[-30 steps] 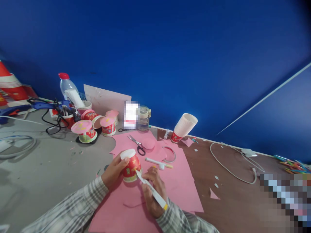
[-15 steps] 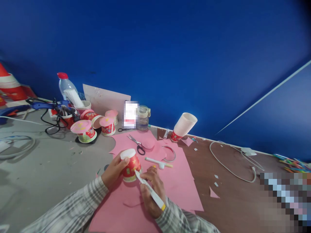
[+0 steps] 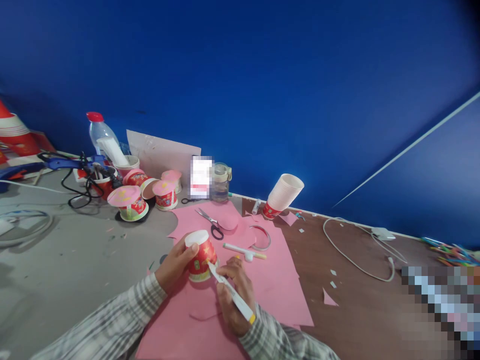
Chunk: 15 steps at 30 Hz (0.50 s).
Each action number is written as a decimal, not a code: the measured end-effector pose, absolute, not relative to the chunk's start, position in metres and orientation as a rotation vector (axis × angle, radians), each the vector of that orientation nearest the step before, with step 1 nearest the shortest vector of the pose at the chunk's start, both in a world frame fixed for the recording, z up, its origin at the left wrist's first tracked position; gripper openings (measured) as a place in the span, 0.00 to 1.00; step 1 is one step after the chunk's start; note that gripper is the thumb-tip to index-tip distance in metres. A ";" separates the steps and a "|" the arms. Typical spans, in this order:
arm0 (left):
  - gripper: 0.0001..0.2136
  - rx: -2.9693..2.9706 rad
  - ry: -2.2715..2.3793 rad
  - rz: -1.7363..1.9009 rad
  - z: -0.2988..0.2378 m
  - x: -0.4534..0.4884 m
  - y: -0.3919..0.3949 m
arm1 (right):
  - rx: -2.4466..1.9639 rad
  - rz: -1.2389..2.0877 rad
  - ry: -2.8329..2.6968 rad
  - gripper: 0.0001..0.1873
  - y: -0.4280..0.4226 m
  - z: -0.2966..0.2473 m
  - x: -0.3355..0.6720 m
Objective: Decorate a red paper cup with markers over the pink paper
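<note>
My left hand [image 3: 178, 262] grips a red patterned paper cup [image 3: 202, 252] from its left side, thumb on the front; the cup stands bottom up, its white base on top. Pinched in my right hand [image 3: 236, 292] is a white marker [image 3: 237, 302] with a yellow end, its tip touching the cup's lower right side. Beneath both hands spreads pink paper [image 3: 273, 290]. Just beyond the cup lie scissors [image 3: 212, 223] with black handles, a second white marker [image 3: 240, 250] and a roll of tape [image 3: 267, 239].
A tilted stack of paper cups [image 3: 284, 195] leans at the back right. Pink-topped cups [image 3: 128, 202] stand at the left, near a red-capped bottle [image 3: 101, 131]. A lidded jar [image 3: 221, 182] is by the blue wall. A white cable [image 3: 352, 267] and paper scraps [image 3: 330, 298] lie rightward.
Hands, cup and marker hold almost the same pose, with the marker tip still against the cup. The whole view has shifted very slightly.
</note>
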State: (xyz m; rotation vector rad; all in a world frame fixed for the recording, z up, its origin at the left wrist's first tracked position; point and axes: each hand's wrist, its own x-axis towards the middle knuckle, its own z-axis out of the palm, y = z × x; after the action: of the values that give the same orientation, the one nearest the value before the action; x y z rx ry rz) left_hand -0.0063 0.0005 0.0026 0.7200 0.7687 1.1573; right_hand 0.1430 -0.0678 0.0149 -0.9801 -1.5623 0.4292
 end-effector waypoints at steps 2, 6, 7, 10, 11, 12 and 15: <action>0.21 0.732 0.765 1.160 0.002 -0.007 0.001 | -0.971 0.419 -1.566 0.06 -0.067 0.016 0.143; 0.21 0.749 0.785 1.174 0.000 -0.007 0.001 | -1.013 0.434 -1.530 0.06 -0.066 0.012 0.144; 0.21 0.742 0.785 1.176 0.001 -0.007 0.000 | -1.021 0.442 -1.525 0.06 -0.066 0.010 0.145; 0.21 0.718 0.781 1.184 0.004 -0.006 -0.001 | -1.024 0.455 -1.520 0.05 -0.066 0.009 0.145; 0.21 0.719 0.778 1.183 0.005 -0.005 -0.001 | -1.018 0.458 -1.520 0.05 -0.066 0.008 0.145; 0.21 0.723 0.773 1.177 0.005 -0.005 -0.001 | -1.010 0.463 -1.523 0.05 -0.067 0.008 0.145; 0.21 0.735 0.764 1.169 0.006 -0.005 -0.002 | -1.007 0.485 -1.520 0.06 -0.067 0.008 0.145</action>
State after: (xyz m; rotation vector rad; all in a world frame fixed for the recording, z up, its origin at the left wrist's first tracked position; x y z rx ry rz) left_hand -0.0047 -0.0015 0.0056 0.7351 0.7640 1.1693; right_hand 0.1445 -0.0673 0.0084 -1.0067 -1.5196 0.4852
